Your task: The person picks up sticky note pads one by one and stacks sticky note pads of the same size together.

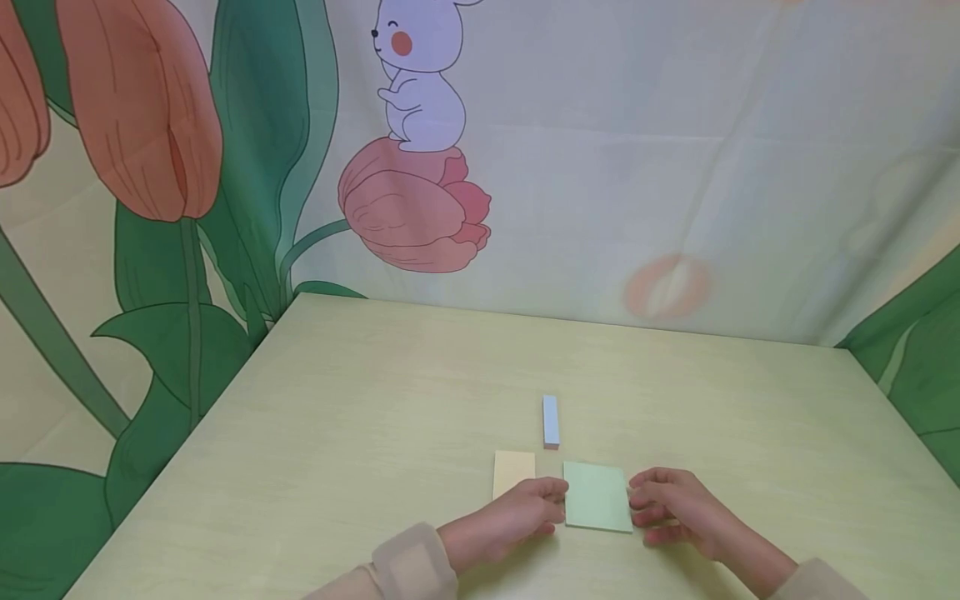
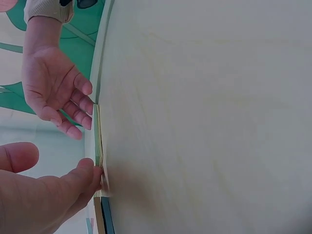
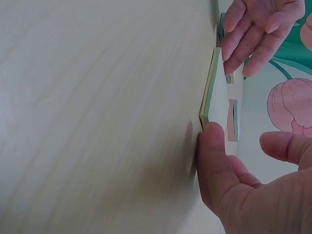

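Note:
A square pale-green pad of sticky notes [image 1: 597, 497] lies flat on the table between both hands. Along its edge, the right wrist view shows a yellowish layer [image 3: 208, 92] under the green one. My left hand [image 1: 517, 518] has its fingertips at the pad's left edge, fingers loosely bent. At the opposite edge is my right hand [image 1: 686, 510], fingers spread and relaxed, fingertips touching or very near the pad. A pale-yellow pad [image 1: 513, 472] lies to the left, partly hidden behind my left hand. Beyond them sits a narrow light-blue pad [image 1: 551, 419] with a pinkish lower layer.
The light wooden table [image 1: 360, 400] reaches back to a hanging cloth [image 1: 600, 167] printed with tulips and a white rabbit. Cloth with green leaves also hangs along the table's left and right edges.

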Motion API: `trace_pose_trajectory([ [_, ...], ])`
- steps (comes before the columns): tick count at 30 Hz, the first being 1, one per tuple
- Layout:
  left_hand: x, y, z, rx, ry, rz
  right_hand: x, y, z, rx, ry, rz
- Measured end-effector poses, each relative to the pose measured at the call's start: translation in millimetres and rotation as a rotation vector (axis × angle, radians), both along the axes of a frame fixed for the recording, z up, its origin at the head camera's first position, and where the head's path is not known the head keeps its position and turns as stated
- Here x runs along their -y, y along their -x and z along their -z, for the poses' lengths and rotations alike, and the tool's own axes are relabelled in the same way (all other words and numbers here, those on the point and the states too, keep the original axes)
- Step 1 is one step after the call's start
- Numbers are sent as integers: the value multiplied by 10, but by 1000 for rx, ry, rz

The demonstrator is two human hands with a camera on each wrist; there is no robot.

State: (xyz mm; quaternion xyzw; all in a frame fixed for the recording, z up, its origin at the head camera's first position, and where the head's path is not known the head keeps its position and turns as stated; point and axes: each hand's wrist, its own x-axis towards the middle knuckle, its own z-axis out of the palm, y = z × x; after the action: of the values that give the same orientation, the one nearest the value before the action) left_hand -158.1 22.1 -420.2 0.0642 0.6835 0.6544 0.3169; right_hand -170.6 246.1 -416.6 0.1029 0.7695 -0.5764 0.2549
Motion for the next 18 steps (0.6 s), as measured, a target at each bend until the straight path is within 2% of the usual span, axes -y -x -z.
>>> trace_pose_trajectory([
  [5,22,-35,-12,-15,12,26,17,-3,9,5,-35,33],
  [11,44,-88,0,-15,3,25,43,-6,21,22,-74,66],
  [18,98,-179,-24,-28,39,49,42,-32,21,38,-100,82],
])
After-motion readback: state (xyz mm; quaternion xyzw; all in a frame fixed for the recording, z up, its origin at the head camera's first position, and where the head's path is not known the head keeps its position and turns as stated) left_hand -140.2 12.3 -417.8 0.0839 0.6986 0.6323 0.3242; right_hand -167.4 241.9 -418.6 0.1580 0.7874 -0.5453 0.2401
